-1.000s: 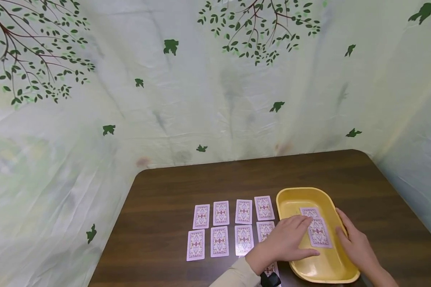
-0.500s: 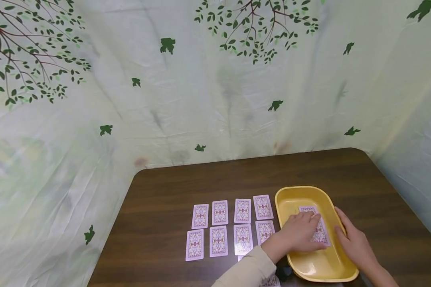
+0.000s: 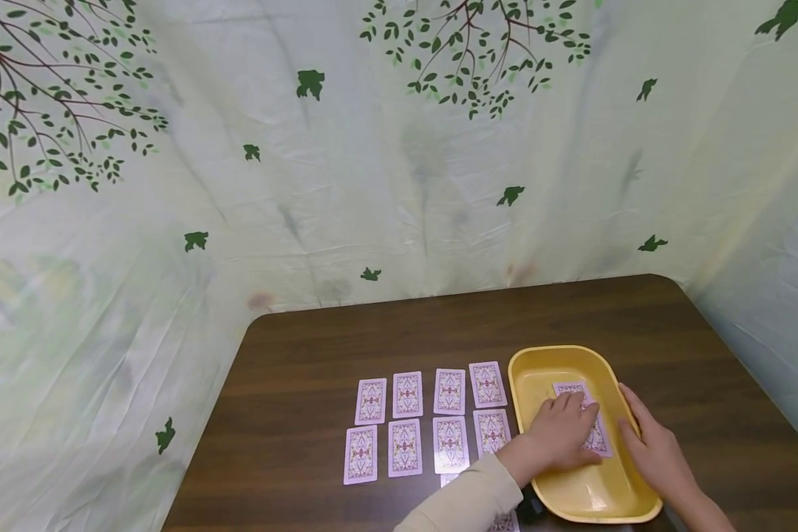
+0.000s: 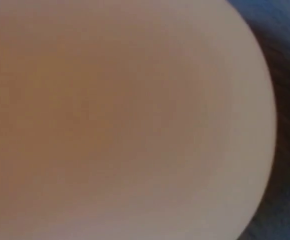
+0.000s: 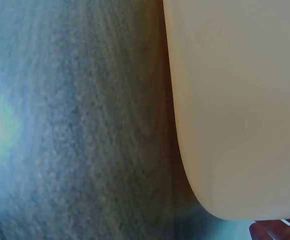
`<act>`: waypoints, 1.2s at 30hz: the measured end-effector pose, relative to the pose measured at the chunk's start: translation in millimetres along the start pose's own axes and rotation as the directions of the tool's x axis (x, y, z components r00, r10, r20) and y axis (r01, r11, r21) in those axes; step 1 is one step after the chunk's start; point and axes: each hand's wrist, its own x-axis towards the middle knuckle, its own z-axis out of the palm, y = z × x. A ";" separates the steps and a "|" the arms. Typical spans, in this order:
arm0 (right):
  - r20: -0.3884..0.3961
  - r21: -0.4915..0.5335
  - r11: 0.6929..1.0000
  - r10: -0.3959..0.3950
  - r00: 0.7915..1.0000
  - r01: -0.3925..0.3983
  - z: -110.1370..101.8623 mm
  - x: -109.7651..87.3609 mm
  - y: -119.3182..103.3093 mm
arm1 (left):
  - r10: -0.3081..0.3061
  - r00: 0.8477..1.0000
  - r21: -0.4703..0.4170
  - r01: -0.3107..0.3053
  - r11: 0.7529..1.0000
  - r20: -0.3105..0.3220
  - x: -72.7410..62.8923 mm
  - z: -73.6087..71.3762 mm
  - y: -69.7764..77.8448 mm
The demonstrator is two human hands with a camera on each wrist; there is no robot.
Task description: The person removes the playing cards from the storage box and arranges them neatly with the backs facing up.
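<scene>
My left hand point(image 3: 558, 437) lies over the playing cards inside the yellow tray point(image 3: 561, 362), its fingers spread loosely and fingertips on their patterned backs. One card point(image 3: 598, 443) shows beside the fingers and overlaps another card point(image 3: 565, 386) farther up; both are partly hidden. At the tray's right side, my right hand point(image 3: 658, 451) grips the rim, with the thumb on the inner side and the fingers outside. A blurred tan surface fills most of the left wrist view. In the right wrist view, a smooth pale surface stands beside the wood, with fingertips point(image 5: 274, 230) at the bottom corner.
Several face-down cards point(image 3: 405, 447) lie in rows left of the tray on the dark wooden table point(image 3: 292, 414). The left sleeve point(image 3: 468, 499) covers part of the nearest cards. A curtain point(image 3: 439, 222) printed with leaves and birds hangs behind the table.
My left hand has slid right across the tray and now covers more of the cards. The right hand keeps its place on the tray's rim.
</scene>
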 end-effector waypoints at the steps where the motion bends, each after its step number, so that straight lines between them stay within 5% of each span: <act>1: 0.004 0.001 1.000 0.004 1.000 -0.004 -0.1 -0.1 0.1 | -0.002 1.000 0.003 0.002 1.000 -0.003 0.7 1.1 0.4; 14: -0.003 -0.009 1.000 0.007 1.000 -0.007 0.4 0.2 2.1 | -0.029 0.998 0.031 0.030 0.999 -0.056 2.7 4.3 2.3; 19: 0.005 -0.011 1.000 0.007 1.000 -0.007 -0.1 0.1 1.4 | -0.032 0.998 -0.024 0.030 0.999 -0.058 3.2 5.3 1.0; 30: -0.002 -0.004 1.000 0.012 1.000 -0.012 0.7 0.3 -1.1 | 0.015 0.998 -0.112 -0.022 0.993 -0.059 0.6 4.9 -2.1; 36: 0.006 -0.003 1.000 0.014 1.000 -0.014 -0.2 -0.6 -0.7 | 0.069 0.994 -0.035 -0.072 0.997 -0.084 0.8 4.4 -1.0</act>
